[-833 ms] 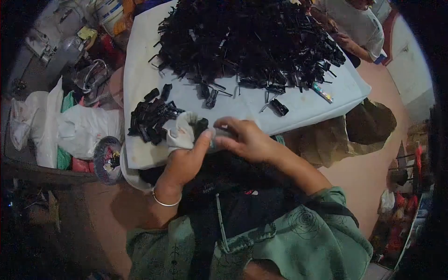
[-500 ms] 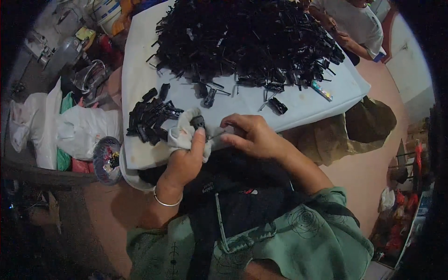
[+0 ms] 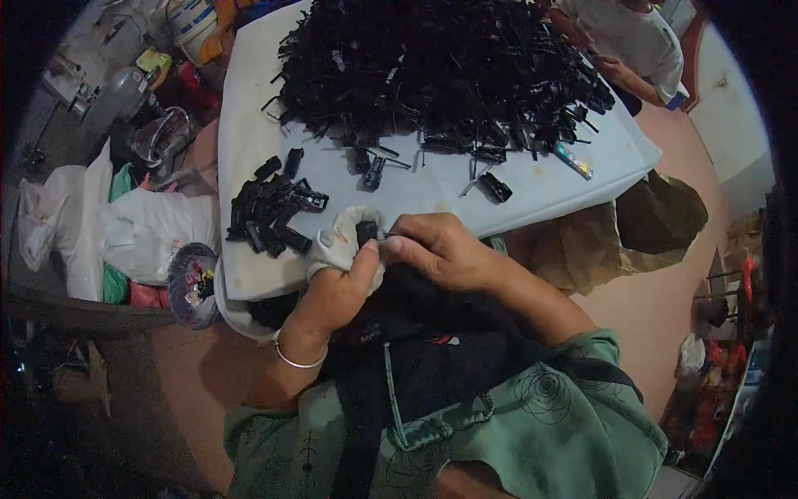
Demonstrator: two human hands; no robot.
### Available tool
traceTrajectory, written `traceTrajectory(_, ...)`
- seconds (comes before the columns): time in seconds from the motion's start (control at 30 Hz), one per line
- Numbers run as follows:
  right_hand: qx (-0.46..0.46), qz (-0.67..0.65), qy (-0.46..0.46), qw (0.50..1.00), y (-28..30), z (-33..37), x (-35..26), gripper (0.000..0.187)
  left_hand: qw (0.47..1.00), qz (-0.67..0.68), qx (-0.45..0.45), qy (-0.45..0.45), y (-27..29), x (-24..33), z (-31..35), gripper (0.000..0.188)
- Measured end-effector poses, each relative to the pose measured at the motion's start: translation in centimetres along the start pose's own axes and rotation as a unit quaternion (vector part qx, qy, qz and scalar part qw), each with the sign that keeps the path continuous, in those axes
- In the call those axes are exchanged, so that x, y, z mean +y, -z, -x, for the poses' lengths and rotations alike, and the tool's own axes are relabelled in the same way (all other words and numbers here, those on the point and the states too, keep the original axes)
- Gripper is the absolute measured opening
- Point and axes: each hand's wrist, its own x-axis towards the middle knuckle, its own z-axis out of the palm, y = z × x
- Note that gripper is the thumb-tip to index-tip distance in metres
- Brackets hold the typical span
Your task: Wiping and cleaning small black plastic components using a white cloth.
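right hand had just come in, its spread thumb and finger now pinched together right by the black part, so i'd guess both hands were on the one piece. couldn't tell what the pinch had, if anything. left hand gripped the part under its thumb, against a white cloth, near a small black pile.

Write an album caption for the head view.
Left hand holds a black part and white cloth, right hand close by, before a black heap.
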Motion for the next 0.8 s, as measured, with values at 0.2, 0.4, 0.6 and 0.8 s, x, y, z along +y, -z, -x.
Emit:
traceTrajectory(0.2, -0.004, 0.071, -0.010, 0.997, -0.9, -0.7, -0.3, 0.025, 0.894, -0.397, -0.013, -0.207, 0.6, -1.4, 0.5, 0.029)
traceTrajectory(0.4, 0.018, 0.015, -0.038, 0.999, -2.5, -1.8, 0.7, 0.025, 0.648, -0.676, -0.028, -0.350, 1.9, -2.3, 0.8, 0.021)
traceTrajectory(0.6, 0.024, 0.178, 0.041, 0.983, -0.9, -4.2, 1.3, 0.022, 0.890, -0.441, 0.068, -0.096, 3.4, 2.1, -1.8, 0.031)
traceTrajectory(0.8, -0.010, 0.447, -0.009, 0.895, 0.5, -5.6, 3.0, 0.023, 0.818, -0.526, 0.152, -0.177, 4.9, 2.2, -2.8, 0.031)
